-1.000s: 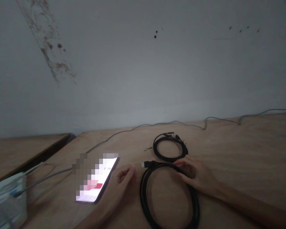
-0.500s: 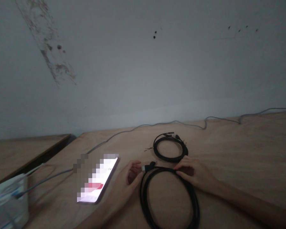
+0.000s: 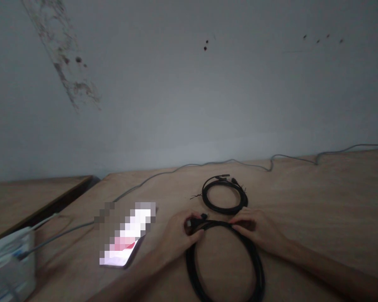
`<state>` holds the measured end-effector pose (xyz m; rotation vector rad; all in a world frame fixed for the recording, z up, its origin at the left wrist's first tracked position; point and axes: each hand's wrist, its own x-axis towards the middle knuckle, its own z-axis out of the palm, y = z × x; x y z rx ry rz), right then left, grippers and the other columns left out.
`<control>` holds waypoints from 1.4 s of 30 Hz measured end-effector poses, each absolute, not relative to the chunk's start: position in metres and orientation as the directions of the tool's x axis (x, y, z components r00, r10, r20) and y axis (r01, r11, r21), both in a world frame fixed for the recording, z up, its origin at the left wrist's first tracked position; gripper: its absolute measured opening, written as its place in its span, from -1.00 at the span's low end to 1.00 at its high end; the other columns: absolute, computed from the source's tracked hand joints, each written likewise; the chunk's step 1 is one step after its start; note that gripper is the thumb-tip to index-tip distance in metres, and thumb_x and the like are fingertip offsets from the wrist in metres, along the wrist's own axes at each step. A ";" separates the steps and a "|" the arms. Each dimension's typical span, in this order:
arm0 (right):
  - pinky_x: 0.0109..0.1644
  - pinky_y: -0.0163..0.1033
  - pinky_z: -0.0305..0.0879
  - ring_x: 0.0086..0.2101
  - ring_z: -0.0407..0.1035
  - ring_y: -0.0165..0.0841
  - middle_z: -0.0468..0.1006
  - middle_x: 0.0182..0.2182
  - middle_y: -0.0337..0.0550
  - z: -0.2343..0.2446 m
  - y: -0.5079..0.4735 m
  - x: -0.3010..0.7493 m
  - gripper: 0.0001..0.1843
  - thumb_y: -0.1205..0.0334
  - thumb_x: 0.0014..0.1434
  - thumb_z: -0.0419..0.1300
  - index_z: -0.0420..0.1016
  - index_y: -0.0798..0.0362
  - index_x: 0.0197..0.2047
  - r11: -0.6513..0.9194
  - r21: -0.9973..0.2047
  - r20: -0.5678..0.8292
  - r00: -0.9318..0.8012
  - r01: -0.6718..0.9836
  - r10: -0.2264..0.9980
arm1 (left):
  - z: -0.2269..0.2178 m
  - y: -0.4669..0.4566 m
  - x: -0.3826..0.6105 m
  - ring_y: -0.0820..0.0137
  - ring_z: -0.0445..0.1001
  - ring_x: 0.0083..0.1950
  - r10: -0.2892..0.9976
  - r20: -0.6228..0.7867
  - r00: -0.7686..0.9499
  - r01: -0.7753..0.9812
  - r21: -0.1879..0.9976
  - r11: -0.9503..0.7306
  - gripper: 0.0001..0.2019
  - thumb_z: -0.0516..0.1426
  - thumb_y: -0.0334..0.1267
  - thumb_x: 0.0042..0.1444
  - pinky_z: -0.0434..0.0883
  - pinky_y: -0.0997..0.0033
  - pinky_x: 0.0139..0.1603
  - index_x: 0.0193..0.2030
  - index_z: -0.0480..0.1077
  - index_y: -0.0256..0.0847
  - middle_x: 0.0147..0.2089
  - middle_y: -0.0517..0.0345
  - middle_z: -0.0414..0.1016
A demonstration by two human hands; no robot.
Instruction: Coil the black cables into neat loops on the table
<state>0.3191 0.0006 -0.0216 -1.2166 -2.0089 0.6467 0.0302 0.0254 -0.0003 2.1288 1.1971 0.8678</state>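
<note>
A large coil of black cable (image 3: 258,272) lies on the wooden table (image 3: 318,201) in front of me. My left hand (image 3: 179,235) is closed around the plug end at the coil's upper left. My right hand (image 3: 258,233) rests on the coil's top right, fingers curled and pressing the strands. A smaller black cable coil (image 3: 224,193) lies just beyond both hands, untouched.
A lit phone (image 3: 127,239) lies face up left of my left hand. A thin grey wire (image 3: 271,161) runs along the table's far edge by the stained wall. A white box (image 3: 9,262) with a cord sits at the left, beside a second table (image 3: 34,197).
My left hand has moved right from beside the phone and closed on the cable's plug end. My right hand has stayed on the coil.
</note>
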 end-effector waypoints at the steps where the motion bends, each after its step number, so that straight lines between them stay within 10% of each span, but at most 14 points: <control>1: -0.12 -0.14 0.45 -0.18 0.54 -0.22 0.68 -0.17 -0.14 -0.023 0.001 0.319 -0.78 0.08 0.33 0.22 0.70 -0.15 -0.08 0.427 -0.721 0.297 -0.313 0.547 0.902 | 0.000 0.026 0.031 0.25 0.57 -0.12 0.878 0.266 0.397 0.543 0.703 -0.459 -0.70 0.30 -0.29 0.03 0.46 0.34 -0.12 -0.05 0.55 -0.12 -0.08 0.13 0.64; 14: -0.42 -0.28 0.33 -0.43 0.45 -0.33 0.66 -0.39 -0.19 -0.023 0.017 0.313 -0.86 0.15 0.23 0.29 0.70 -0.06 -0.24 0.446 -0.674 0.287 -0.348 0.588 0.892 | 0.000 0.025 0.024 0.34 0.51 -0.27 0.873 0.262 0.410 0.584 0.661 -0.472 -0.92 0.22 -0.32 0.08 0.32 0.44 -0.30 -0.25 0.49 -0.16 -0.28 0.20 0.60; 42: -0.28 -0.23 0.35 -0.36 0.45 -0.33 0.62 -0.29 -0.21 -0.031 0.013 0.312 -0.86 0.24 0.29 0.19 0.60 -0.09 -0.15 0.599 -0.531 0.393 -0.452 0.600 0.801 | 0.008 0.020 0.021 0.28 0.51 -0.21 0.846 0.306 0.436 0.635 0.561 -0.531 -0.94 0.19 -0.29 0.14 0.36 0.35 -0.18 -0.23 0.46 -0.12 -0.22 0.17 0.59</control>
